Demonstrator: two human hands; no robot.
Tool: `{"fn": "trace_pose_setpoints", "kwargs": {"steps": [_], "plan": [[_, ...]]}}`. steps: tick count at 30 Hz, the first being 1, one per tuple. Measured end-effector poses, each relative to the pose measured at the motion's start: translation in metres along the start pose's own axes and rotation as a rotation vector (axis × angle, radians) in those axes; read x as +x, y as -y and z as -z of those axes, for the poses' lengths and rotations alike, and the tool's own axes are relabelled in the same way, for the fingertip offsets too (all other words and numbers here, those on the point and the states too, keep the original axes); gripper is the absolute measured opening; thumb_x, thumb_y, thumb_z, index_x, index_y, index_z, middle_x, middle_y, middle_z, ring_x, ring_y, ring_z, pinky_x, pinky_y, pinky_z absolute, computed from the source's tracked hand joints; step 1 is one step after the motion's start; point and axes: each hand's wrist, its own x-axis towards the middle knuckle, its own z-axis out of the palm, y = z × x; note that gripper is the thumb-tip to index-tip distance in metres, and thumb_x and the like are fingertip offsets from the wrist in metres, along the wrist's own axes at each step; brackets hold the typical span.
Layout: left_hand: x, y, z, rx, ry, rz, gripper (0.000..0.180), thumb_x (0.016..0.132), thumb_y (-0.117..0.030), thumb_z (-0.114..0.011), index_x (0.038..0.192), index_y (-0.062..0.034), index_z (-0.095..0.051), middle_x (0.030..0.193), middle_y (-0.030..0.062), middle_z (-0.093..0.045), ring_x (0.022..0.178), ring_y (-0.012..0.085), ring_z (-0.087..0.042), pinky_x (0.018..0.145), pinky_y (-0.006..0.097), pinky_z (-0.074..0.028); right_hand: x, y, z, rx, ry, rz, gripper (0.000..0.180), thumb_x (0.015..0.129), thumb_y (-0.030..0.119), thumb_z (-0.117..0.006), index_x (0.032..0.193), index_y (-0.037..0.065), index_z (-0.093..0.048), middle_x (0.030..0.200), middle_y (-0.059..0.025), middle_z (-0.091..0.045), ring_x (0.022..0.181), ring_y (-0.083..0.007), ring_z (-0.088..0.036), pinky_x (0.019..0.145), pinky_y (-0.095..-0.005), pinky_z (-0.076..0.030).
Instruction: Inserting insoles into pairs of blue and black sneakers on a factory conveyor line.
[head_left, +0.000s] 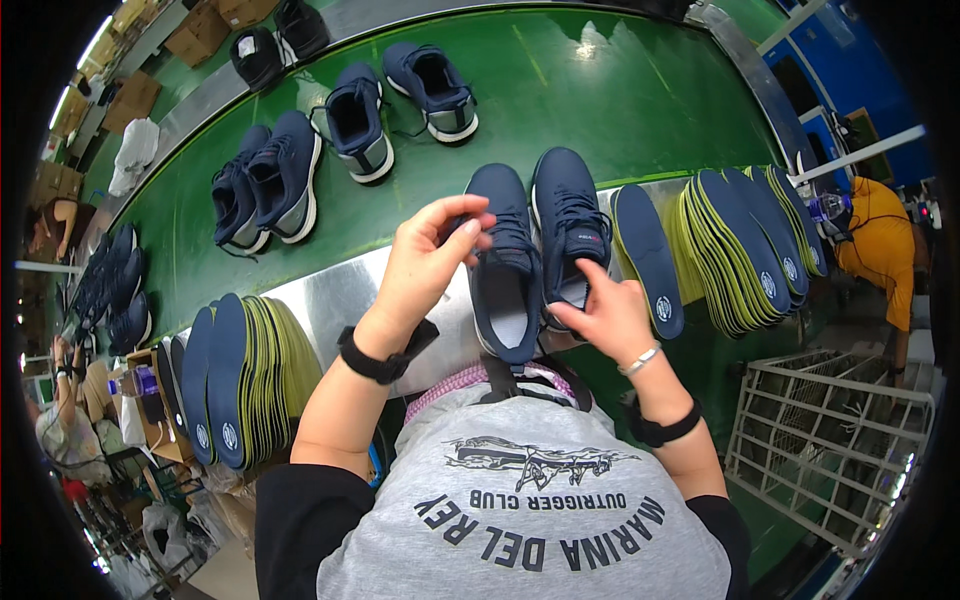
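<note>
Two navy lace-up sneakers stand side by side in front of me, toes pointing away. My left hand (440,250) is beside the laces of the left sneaker (507,315), its fingers loosely bent, a gap between thumb and forefinger, nothing visible in them. At the right sneaker (566,190), my right hand (610,315) grips the collar around the foot opening, with thumb and forefinger at its edge. Its other fingers are mostly hidden. Pale lining or an insole shows inside both sneakers. Just right of them lies a single navy insole (645,260).
Stacks of navy and yellow-green insoles stand at the right (725,250) and left (245,380) on a metal ledge (350,290). More navy sneakers (355,125) sit on the green conveyor belt (570,90). A wire cage cart (830,440) and a person in orange (880,240) are at the right.
</note>
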Motion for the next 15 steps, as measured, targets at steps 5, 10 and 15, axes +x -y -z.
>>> {"fn": "trace_pose_setpoints", "kwargs": {"steps": [5, 10, 15], "plan": [[0.022, 0.031, -0.001, 0.939, 0.434, -0.491, 0.059, 0.061, -0.024, -0.071, 0.113, -0.0073, -0.048, 0.107, 0.0139, -0.051, 0.104, 0.0318, -0.044, 0.087, 0.038, -0.035, 0.019, -0.003, -0.023, -0.251, 0.098, -0.015, 0.028, 0.066, 0.032, -0.056, 0.061, 0.005, -0.057, 0.063, -0.0135, -0.06, 0.062, -0.0281, -0.059, 0.07, -0.0432, -0.038], [0.021, 0.061, -0.001, 1.092, 0.409, -0.573, 0.048, 0.065, -0.019, -0.067, 0.109, -0.0096, -0.05, 0.104, 0.0105, -0.051, 0.098, 0.0289, -0.046, 0.081, 0.037, -0.038, 0.029, -0.024, 0.019, 0.653, 0.237, -0.121, 0.017, 0.074, 0.02, -0.055, 0.07, 0.003, -0.057, 0.059, -0.0067, -0.058, 0.053, -0.0175, -0.057, 0.048, -0.0268, -0.043], [0.016, 0.062, -0.001, 1.061, 0.267, -0.555, 0.033, 0.068, -0.015, -0.064, 0.099, -0.0087, -0.055, 0.085, 0.0076, -0.055, 0.079, 0.0268, -0.051, 0.068, 0.036, -0.042, 0.058, -0.068, 0.046, 1.631, -0.251, -0.152, 0.041, 0.083, 0.023, -0.051, 0.118, 0.007, -0.038, 0.101, -0.0134, -0.055, 0.082, -0.0199, -0.058, 0.068, -0.0316, -0.045]]}}
